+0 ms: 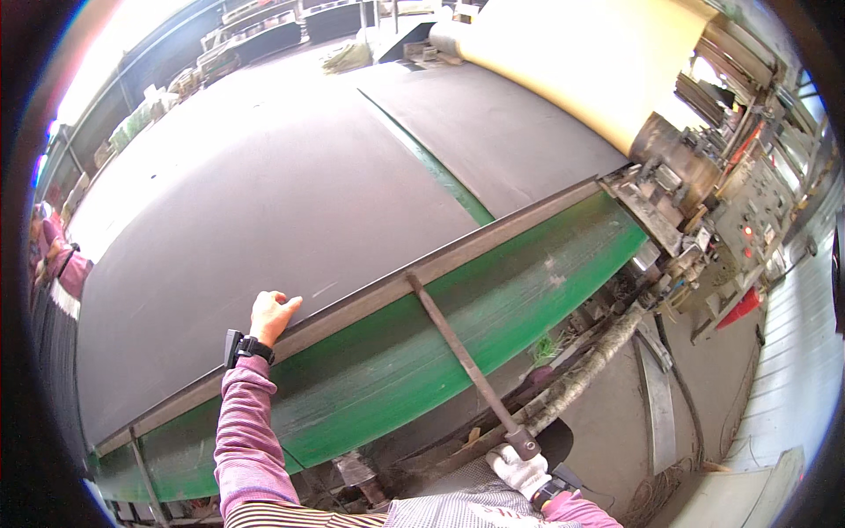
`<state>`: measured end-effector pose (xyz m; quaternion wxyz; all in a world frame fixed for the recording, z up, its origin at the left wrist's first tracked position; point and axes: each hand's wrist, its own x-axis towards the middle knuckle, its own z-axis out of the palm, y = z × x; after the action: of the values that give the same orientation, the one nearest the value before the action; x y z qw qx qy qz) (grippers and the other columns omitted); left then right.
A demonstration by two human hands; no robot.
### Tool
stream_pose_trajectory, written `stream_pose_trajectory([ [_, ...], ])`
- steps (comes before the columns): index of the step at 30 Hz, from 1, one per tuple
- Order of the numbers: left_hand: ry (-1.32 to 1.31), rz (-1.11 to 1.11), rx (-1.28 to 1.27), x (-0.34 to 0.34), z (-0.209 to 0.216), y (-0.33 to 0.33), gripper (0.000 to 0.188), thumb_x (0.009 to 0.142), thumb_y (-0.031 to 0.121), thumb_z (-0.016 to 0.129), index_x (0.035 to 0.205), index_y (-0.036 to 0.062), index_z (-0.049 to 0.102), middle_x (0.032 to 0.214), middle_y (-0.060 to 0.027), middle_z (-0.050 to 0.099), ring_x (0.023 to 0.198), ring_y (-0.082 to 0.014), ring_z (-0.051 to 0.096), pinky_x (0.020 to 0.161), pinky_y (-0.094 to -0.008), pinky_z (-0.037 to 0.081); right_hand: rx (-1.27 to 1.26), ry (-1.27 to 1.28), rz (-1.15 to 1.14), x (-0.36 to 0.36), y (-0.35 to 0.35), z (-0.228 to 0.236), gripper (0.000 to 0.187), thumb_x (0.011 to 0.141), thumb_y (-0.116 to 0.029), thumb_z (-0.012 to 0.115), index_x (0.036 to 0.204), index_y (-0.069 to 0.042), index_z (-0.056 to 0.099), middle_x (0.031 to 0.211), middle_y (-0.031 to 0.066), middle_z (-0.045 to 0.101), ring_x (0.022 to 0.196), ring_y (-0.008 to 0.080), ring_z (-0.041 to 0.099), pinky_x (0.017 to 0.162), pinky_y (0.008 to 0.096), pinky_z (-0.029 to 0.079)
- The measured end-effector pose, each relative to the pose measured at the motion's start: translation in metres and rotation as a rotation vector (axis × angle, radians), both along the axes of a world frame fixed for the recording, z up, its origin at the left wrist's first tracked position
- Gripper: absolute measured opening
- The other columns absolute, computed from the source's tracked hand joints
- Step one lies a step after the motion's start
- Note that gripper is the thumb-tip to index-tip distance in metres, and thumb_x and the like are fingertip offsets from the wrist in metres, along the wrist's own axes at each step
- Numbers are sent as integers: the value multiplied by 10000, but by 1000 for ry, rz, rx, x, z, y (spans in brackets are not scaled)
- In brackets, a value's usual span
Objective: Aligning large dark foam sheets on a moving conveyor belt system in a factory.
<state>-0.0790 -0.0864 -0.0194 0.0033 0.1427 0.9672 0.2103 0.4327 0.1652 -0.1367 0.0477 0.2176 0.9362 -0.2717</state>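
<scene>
Right hand: gloved, at near end of metal rod, grip cannot be told | left hand: bare, fingers curled (hold cannot be told), nearer to dark sheet, which extends far from it, long edge slanting near-left to far-right | surface: green belt | room: control panel right, yellow sheeting far right

A broad, matte dark-grey sheet lies flat on a green belt, its near edge running along a metal rail. A slim, brownish metal bar slants down rightward from that rail, ending in a thicker cylindrical collar.
</scene>
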Motion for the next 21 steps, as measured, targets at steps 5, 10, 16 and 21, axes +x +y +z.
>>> stream_pose_trajectory([
  [5,-372,-231,442,6,6,69,510,847,372,646,1163,-26,608,1202,-184,604,1139,-249,555,958,-335,424,202,114,184,-4,0,15,228,838,-368,551,948,-195,651,952,17,637,890,212,628,765,330,515],
  [10,-302,-141,465,-2,-1,24,442,911,378,580,1080,-24,647,1072,-121,677,1025,-171,600,893,-320,451,271,-8,379,-4,3,32,190,841,-243,501,1004,-236,599,934,-12,562,953,202,566,823,306,502],
  [16,252,310,-314,0,-19,-145,497,920,414,497,716,-16,639,795,-230,639,779,-393,614,711,-492,469,-754,345,-24,2,-3,-11,274,865,-244,467,1113,-195,573,922,9,583,952,179,585,756,294,512],
  [21,277,-31,-150,13,-37,-102,366,887,361,562,750,31,643,809,-153,608,853,-324,576,792,-426,451,-1242,475,-271,10,-3,-65,288,866,-221,470,1143,-194,544,889,1,560,936,154,579,744,261,507],
])
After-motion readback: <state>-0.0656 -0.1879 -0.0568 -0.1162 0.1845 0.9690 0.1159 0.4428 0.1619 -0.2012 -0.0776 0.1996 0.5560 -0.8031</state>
